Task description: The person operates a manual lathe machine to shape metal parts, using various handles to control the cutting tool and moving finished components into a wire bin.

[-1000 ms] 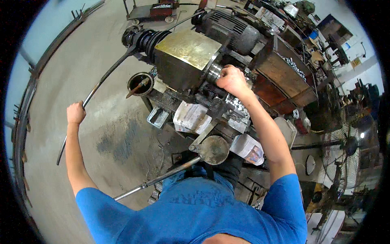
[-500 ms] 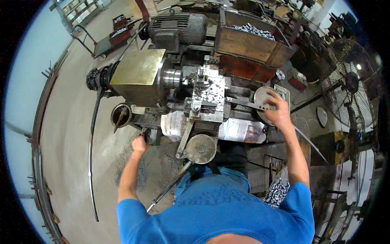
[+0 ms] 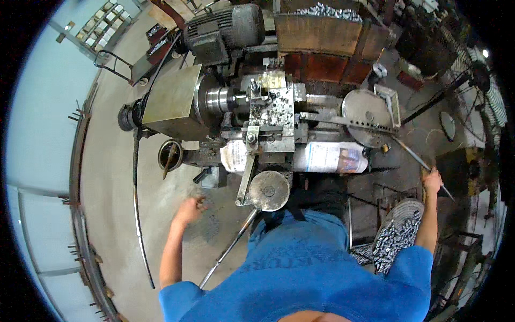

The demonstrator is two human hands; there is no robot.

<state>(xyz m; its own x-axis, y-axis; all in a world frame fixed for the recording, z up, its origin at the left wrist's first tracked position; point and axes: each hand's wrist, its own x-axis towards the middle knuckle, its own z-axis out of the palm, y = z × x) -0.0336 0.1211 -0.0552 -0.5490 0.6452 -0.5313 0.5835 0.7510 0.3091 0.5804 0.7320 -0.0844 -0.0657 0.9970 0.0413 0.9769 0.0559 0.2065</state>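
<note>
- The machine (image 3: pixel 273 110), dark and oily, spreads from 9 o'clock over 12 to 3; its boxy metal housing (image 3: pixel 169 103) sits at 10, with a shiny round spindle (image 3: pixel 216 100) on the right side.
- The brown bin (image 3: pixel 319 36) stands at 1 o'clock behind the machine, heaped with small metal pieces.
- The ribbed motor (image 3: pixel 228 27) lies toward 11 o'clock, beyond the housing.
- The round basket (image 3: pixel 402 209) at 4 o'clock holds more small silvery pieces, just beside the right upper arm.
- The larger disc (image 3: pixel 367 107) is at 2 o'clock, a bar with a row of holes (image 3: pixel 370 125) crossing its lower part.
- The smaller disc (image 3: pixel 270 191) sits just below centre, toward 6 o'clock.
- The straight metal rod (image 3: pixel 412 153) at 3 o'clock slants down and outward from beside the larger disc; its far end points toward 4.
- The bowl (image 3: pixel 161 155) at 9 o'clock has a brush-like tool leaning in it.
- The left hand (image 3: pixel 189 210), at 8 o'clock, is raised over the floor, well apart from the rod; it is blurred, so I cannot tell how wide its fingers are.
- The right hand (image 3: pixel 431 181), at 3 o'clock, is wrapped round the rod near its outer end.
</note>
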